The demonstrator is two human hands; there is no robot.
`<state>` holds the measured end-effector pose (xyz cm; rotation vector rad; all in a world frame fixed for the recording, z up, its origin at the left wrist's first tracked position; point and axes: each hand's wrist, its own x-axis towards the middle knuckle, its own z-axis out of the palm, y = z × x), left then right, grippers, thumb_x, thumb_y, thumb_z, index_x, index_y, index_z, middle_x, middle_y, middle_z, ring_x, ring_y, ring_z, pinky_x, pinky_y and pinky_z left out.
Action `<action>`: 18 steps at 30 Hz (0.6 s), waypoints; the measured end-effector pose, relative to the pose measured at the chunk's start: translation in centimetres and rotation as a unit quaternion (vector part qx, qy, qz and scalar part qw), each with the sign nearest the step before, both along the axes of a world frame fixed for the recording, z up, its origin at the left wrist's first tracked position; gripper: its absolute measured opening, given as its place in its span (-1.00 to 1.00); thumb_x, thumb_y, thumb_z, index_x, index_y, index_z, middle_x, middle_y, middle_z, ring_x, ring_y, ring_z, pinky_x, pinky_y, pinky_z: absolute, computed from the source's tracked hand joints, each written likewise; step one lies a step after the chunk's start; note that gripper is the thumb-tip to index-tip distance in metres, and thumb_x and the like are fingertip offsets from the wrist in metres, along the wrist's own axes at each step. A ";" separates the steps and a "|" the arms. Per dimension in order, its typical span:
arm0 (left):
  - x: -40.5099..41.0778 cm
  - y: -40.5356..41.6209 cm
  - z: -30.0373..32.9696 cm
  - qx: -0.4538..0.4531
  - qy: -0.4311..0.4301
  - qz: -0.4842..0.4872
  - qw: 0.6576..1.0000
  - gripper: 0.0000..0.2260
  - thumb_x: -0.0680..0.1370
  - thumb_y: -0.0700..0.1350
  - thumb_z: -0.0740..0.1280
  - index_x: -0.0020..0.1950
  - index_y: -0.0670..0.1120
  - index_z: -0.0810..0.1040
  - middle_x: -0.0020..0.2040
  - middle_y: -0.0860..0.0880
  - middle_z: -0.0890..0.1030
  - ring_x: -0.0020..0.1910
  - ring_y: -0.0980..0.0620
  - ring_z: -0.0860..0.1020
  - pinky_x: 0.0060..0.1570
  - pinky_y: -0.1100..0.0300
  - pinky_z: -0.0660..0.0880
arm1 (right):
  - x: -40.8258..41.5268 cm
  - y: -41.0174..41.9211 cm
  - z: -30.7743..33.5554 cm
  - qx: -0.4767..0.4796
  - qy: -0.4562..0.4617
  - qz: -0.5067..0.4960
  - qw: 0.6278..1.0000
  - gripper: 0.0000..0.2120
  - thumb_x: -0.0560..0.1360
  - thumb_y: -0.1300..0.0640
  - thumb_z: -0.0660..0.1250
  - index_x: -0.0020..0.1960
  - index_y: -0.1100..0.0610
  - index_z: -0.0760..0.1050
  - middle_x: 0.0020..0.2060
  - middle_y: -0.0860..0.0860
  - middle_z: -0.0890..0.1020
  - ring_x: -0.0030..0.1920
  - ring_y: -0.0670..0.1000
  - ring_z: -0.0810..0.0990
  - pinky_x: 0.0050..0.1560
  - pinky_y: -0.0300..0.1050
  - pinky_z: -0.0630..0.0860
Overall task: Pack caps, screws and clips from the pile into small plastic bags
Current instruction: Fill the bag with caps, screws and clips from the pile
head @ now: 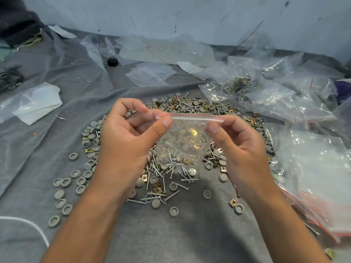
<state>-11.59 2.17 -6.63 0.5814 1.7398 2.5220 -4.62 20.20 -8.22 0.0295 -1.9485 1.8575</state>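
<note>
The small bag (180,141), already holding screws, caps and clips, hangs just above the pile (171,168). The left hand (129,145) and right hand (237,147) each pinch its zip strip, so sealing seems in hand; next, I think, the fingers must press along the strip

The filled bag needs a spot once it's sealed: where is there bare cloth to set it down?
Both the left hand and right hand pinch the filled bag over the crowded pile. Bare grey cloth lies left of the pile, before the white sheet, and near, between the forearms. The right is crowded with stacked bags.
</note>
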 end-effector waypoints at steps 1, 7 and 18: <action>-0.1 0.0 0.0 0.005 -0.005 0.001 1.000 -0.67 0.37 -0.16 0.56 -0.01 0.00 0.47 -0.16 -0.01 0.72 -0.11 0.09 0.69 -0.08 0.31 0.57 | 0.0 0.1 0.0 0.004 0.001 -0.003 1.000 -0.94 0.61 0.15 0.37 0.01 0.05 0.62 -0.19 -0.12 0.66 -0.17 -0.17 0.58 -0.15 -0.36 0.49; -0.1 0.0 0.0 -0.003 -0.014 -0.005 1.000 -0.66 0.35 -0.18 0.55 0.01 -0.03 0.47 -0.16 -0.05 0.71 -0.11 0.02 0.70 -0.06 0.28 0.58 | 0.2 0.4 0.1 0.011 0.012 -0.009 1.000 -0.92 0.59 0.09 0.38 -0.02 -0.06 0.64 -0.16 -0.02 0.66 -0.14 -0.08 0.58 -0.14 -0.29 0.52; -0.2 -0.2 0.1 0.002 -0.022 -0.007 1.000 -0.67 0.37 -0.20 0.53 0.01 -0.04 0.46 -0.19 -0.01 0.71 -0.09 0.03 0.69 -0.05 0.28 0.58 | 0.2 0.6 0.4 0.007 0.023 -0.018 1.000 -0.94 0.59 0.04 0.38 -0.03 -0.07 0.63 -0.18 -0.06 0.63 -0.14 -0.07 0.57 -0.09 -0.27 0.53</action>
